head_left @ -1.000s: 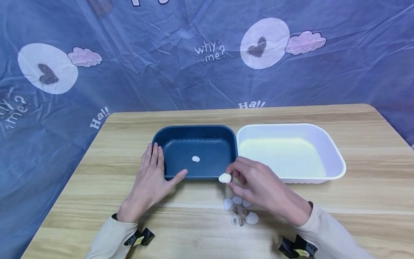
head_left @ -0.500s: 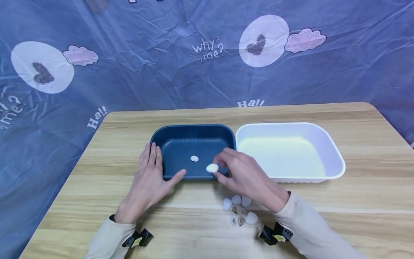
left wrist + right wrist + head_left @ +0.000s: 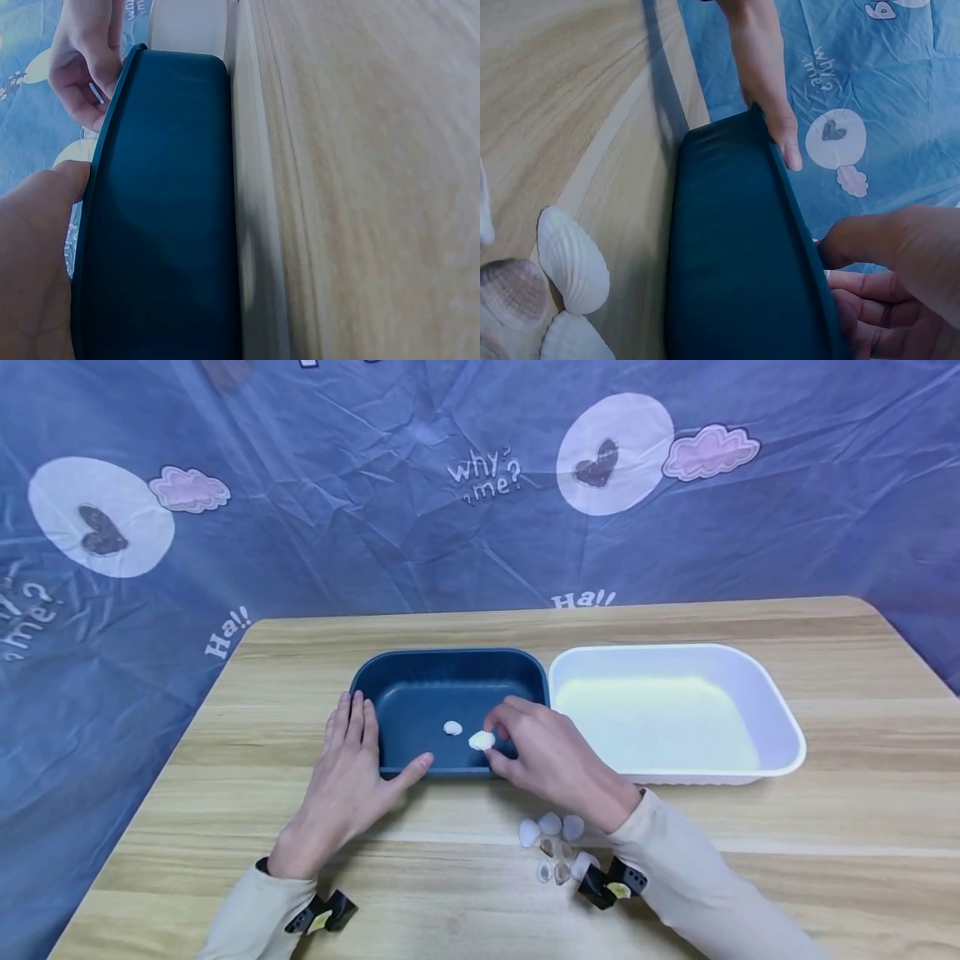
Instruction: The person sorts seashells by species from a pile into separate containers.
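Observation:
My right hand (image 3: pixel 543 752) pinches a white ridged seashell (image 3: pixel 482 741) between thumb and fingertips, over the dark blue basin (image 3: pixel 450 768). Another white seashell (image 3: pixel 452 727) lies on the basin floor, just left of the held one. My left hand (image 3: pixel 348 785) rests with straight fingers on the basin's left rim, its thumb along the front rim. In the left wrist view, the left thumb (image 3: pixel 71 180) touches the rim. From the right wrist, the basin's front wall (image 3: pixel 735 247) hides the held shell almost wholly.
Several white and brown shells (image 3: pixel 551 847) lie on the wooden table (image 3: pixel 420 893) in front of the basin, near the right wrist's camera (image 3: pixel 611 883). A white basin (image 3: pixel 780 760) stands right beside the blue one. Behind the table hangs a blue printed cloth (image 3: pixel 390 527).
My right hand has moved left and slightly away from me, carrying the white seashell from the basin's front right corner to over its inside. The left hand stays in place.

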The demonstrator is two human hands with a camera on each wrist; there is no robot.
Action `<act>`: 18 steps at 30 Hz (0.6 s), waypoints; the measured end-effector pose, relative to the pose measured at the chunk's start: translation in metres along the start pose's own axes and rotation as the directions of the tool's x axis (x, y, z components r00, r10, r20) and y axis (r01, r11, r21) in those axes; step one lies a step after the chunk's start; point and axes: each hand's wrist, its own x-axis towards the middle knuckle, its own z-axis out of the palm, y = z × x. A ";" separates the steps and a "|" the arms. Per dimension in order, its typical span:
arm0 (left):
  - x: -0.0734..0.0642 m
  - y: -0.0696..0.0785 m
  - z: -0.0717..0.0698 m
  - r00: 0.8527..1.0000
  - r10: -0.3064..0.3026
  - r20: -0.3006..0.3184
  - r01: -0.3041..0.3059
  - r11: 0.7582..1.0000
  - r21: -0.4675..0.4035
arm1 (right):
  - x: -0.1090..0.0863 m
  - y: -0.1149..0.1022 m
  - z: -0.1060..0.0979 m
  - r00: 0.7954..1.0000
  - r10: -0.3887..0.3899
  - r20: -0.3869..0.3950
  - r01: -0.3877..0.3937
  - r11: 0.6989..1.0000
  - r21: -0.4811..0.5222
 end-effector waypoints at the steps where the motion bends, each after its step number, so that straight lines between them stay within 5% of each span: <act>1: 0.000 0.000 0.000 1.000 0.002 0.002 -0.002 1.000 0.001 | 0.001 0.001 0.001 1.000 0.006 0.001 -0.006 1.000 -0.002; 18: 0.002 0.001 0.001 1.000 0.004 0.013 -0.004 1.000 0.013 | 0.032 -0.003 0.021 0.995 0.088 0.053 -0.083 0.992 -0.091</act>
